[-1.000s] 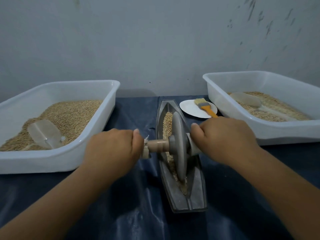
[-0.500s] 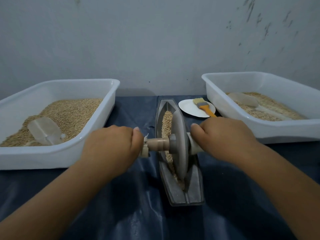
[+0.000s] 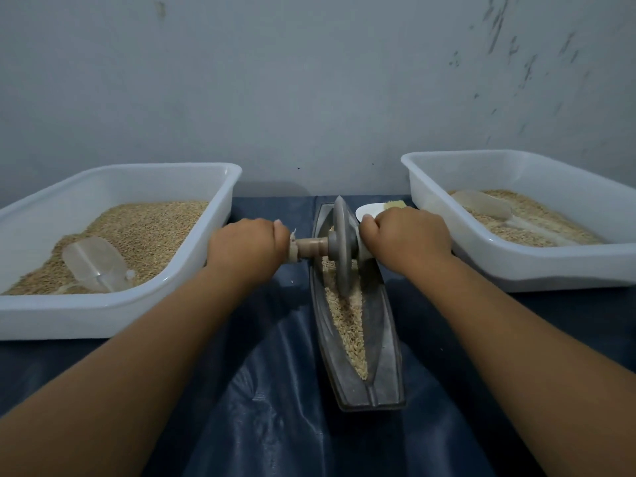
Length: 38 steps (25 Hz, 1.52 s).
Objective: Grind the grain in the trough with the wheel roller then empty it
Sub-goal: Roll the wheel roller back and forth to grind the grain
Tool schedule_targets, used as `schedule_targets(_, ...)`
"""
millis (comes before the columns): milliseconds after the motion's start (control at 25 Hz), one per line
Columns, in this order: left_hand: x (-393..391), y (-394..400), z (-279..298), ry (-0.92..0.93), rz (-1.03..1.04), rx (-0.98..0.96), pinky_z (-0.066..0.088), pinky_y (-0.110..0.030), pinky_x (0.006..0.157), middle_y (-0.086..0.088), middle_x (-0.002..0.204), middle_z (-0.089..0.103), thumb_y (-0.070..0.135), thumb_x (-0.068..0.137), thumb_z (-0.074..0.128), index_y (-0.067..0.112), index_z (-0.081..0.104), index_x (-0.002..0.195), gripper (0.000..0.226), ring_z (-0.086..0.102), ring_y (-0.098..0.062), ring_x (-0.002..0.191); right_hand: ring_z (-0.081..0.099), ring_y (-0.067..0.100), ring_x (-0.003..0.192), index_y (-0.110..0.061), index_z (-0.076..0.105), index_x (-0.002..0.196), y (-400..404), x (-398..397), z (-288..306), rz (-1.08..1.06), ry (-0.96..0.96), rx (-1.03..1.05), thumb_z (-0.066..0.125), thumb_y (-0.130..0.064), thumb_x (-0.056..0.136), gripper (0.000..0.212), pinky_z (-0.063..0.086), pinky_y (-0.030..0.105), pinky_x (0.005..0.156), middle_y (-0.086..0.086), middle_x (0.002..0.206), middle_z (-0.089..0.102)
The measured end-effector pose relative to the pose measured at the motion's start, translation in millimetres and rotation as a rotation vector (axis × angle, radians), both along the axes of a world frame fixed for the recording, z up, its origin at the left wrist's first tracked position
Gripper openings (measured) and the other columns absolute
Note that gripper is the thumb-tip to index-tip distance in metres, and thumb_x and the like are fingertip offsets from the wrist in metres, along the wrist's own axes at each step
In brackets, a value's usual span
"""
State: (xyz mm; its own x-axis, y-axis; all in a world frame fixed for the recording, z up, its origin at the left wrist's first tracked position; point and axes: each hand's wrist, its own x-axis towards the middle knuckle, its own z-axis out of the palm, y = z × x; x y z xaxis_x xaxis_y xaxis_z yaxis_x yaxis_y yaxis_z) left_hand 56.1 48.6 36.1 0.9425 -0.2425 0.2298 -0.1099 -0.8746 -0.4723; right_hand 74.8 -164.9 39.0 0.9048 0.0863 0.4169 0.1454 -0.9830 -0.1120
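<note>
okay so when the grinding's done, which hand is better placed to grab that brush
Right. The right hand sits beside the brush on its plate; the left hand is across the roller.

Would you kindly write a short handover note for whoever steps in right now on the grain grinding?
Left hand: closed on the left end of the wheel roller axle.
Right hand: closed on the right end of the axle.
The wheel stands upright in the trough, towards its far end, on the grain.
The grain in the near half still looks largely whole, so grinding is under way, not finished.
Left to do: keep rolling along the trough, then empty it. Both the left tub and the right tub hold grain and a scoop; which one takes the ground grain I cannot tell.
</note>
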Motion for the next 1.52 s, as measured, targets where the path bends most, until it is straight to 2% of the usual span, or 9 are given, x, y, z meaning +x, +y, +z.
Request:
schedule_targets(320,-73,25,-7,-0.268,-0.483,-0.081,0.026,-0.022,0.043,-0.011,0.05,0.041,0.006,0.062,0.068,0.003,0.038,0.086,0.039,0.032,-0.023,0.036,0.046,0.011,0.043,-0.023,0.049,0.051,-31,-79,-1,0.114,0.062,-0.04,0.014,-0.057,0.089,0.062,0.029,0.026,0.045,-0.002,0.046,0.048)
schedule_targets(560,-1,4,-4,-0.059,-0.023,0.056,0.042,-0.034,0.059,-0.007,0.102,0.059,0.021,0.091,0.053,0.009,0.04,0.123,0.036,0.058,-0.024,0.081,0.049,0.026,0.07,-0.019,0.05,0.066,-4,-1,-7,-0.015,-0.069,-0.065,0.022,-0.042,0.1,0.049,0.039,0.033,0.065,0.006,0.072,0.057)
schedule_targets(760,-23,12,-5,0.029,-0.085,0.06,0.047,-0.036,0.062,-0.007,0.099,0.055,0.026,0.093,0.05,0.007,0.034,0.125,0.04,0.057,-0.025,0.082,0.049,0.022,0.065,-0.015,0.058,0.067,-7,-17,-1,0.04,0.056,-0.07,0.024,-0.045,0.098,0.056,0.036,0.031,0.06,0.004,0.069,0.057)
schedule_targets(920,-82,17,0,-0.196,-0.277,-0.238,0.01,-0.016,0.041,0.01,0.05,0.022,0.03,0.089,0.034,0.023,0.034,0.065,0.026,0.019,-0.01,0.039,0.043,0.011,0.041,-0.021,0.042,0.048,-32,-80,9,0.126,0.159,-0.051,0.017,-0.056,0.086,0.057,0.023,0.026,0.044,-0.003,0.043,0.043)
schedule_targets(1000,-79,16,1,-0.208,-0.229,-0.37,0.014,-0.017,0.039,0.007,0.044,0.019,0.032,0.087,0.045,0.022,0.029,0.056,0.036,0.02,-0.012,0.037,0.042,0.011,0.041,-0.022,0.041,0.047,-30,-80,12,0.122,0.14,-0.062,0.018,-0.056,0.087,0.057,0.022,0.026,0.044,-0.002,0.043,0.043)
schedule_targets(1120,-48,11,-13,-0.069,-0.193,-0.092,0.036,-0.028,0.043,-0.006,0.061,0.05,0.018,0.08,0.068,0.004,0.056,0.089,0.021,0.05,-0.026,0.048,0.052,0.019,0.06,-0.021,0.048,0.055,-11,-41,-3,0.041,0.009,-0.068,0.022,-0.049,0.097,0.056,0.038,0.03,0.055,0.0,0.061,0.055)
schedule_targets(1240,0,7,-8,-0.079,-0.043,0.043,0.042,-0.036,0.059,-0.009,0.104,0.059,0.017,0.094,0.05,0.005,0.038,0.128,0.038,0.06,-0.029,0.084,0.051,0.026,0.071,-0.019,0.053,0.066,-2,2,-3,-0.022,-0.034,-0.048,0.022,-0.044,0.099,0.052,0.044,0.034,0.067,0.008,0.075,0.059)
schedule_targets(1400,-3,6,-3,-0.026,-0.073,0.004,0.043,-0.037,0.06,-0.009,0.103,0.058,0.02,0.092,0.052,0.007,0.037,0.127,0.04,0.058,-0.028,0.083,0.047,0.025,0.068,-0.02,0.047,0.063,-4,0,-2,0.007,0.045,-0.086,0.02,-0.044,0.097,0.05,0.036,0.031,0.064,0.007,0.074,0.053)
schedule_targets(1520,-56,17,-11,-0.124,-0.275,-0.038,0.036,-0.03,0.043,-0.008,0.071,0.055,0.019,0.077,0.07,0.005,0.044,0.105,0.041,0.043,-0.024,0.052,0.047,0.015,0.054,-0.021,0.047,0.058,-21,-44,0,0.104,0.17,-0.067,0.024,-0.051,0.097,0.054,0.028,0.028,0.051,-0.002,0.058,0.051)
